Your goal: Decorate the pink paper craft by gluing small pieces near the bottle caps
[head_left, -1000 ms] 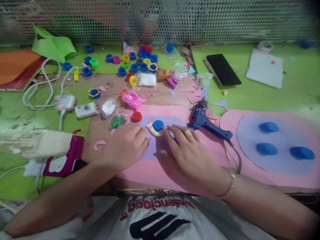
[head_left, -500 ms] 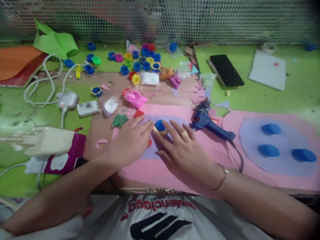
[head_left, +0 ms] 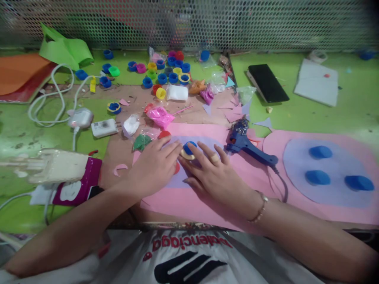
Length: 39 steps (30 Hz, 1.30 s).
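Note:
A blue bottle cap (head_left: 190, 147) with a pale yellow rim round its near side sits on lilac paper (head_left: 207, 141), over a pink sheet (head_left: 177, 207). My left hand (head_left: 155, 165) is at its left, fingers stretched, fingertips at the cap's left edge; nothing shows in its palm. My right hand (head_left: 211, 171) reaches from the right. One finger lies over the cap's top and another along its near rim, while the outer fingers stay spread. Red round pieces (head_left: 164, 134) show beside and behind my left hand, partly hidden.
A blue glue gun (head_left: 250, 148) lies right of my hands. Farther right, blue pieces (head_left: 320, 152) sit on another lilac oval. Several bottle caps (head_left: 162, 79) stand behind. A phone (head_left: 268, 83), chargers (head_left: 104, 128), small bags (head_left: 160, 116) and paper scraps surround the work.
A finger of my right hand has moved left onto the cap's top. More of the pale yellow rim shows. My left hand has hardly moved.

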### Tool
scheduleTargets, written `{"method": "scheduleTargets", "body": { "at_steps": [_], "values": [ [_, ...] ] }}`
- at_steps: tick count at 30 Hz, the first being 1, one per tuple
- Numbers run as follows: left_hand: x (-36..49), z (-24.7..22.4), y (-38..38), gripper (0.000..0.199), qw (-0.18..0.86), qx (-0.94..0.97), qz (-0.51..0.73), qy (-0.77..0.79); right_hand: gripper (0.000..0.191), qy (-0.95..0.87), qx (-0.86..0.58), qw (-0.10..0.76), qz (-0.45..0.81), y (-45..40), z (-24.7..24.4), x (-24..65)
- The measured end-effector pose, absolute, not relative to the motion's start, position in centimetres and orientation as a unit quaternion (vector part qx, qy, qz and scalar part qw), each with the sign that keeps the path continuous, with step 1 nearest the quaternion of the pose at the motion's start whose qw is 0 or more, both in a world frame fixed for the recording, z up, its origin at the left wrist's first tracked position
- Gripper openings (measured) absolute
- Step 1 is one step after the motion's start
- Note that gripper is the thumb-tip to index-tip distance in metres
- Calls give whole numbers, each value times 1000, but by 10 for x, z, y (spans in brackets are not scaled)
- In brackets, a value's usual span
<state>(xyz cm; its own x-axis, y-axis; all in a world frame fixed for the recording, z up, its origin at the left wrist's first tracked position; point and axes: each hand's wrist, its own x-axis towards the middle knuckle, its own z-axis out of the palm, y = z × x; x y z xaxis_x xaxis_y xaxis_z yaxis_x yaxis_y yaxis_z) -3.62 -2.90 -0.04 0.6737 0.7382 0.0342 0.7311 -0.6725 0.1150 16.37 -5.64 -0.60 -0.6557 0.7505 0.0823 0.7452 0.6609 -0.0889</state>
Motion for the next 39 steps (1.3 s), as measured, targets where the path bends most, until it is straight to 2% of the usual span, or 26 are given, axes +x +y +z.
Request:
{"method": "scheduleTargets", "body": {
  "at_steps": [10,20,27,34,39],
  "values": [
    [-34,6,-29,47,56,922,30,381,43,-903,-426,50,17,-54,-4,166],
    [-35,5,-30,47,28,923,28,382,48,-913,-405,43,20,-53,-2,168],
    [-34,25,-35,42,-30,882,-1,470,50,-920,-388,49,3,-52,0,181],
    [-33,14,-32,51,-3,876,-30,481,50,-922,-385,43,1,-49,-1,179],
    [-34,11,-27,47,41,885,-41,461,48,-922,-385,41,4,-50,-1,177]
  ]
}}
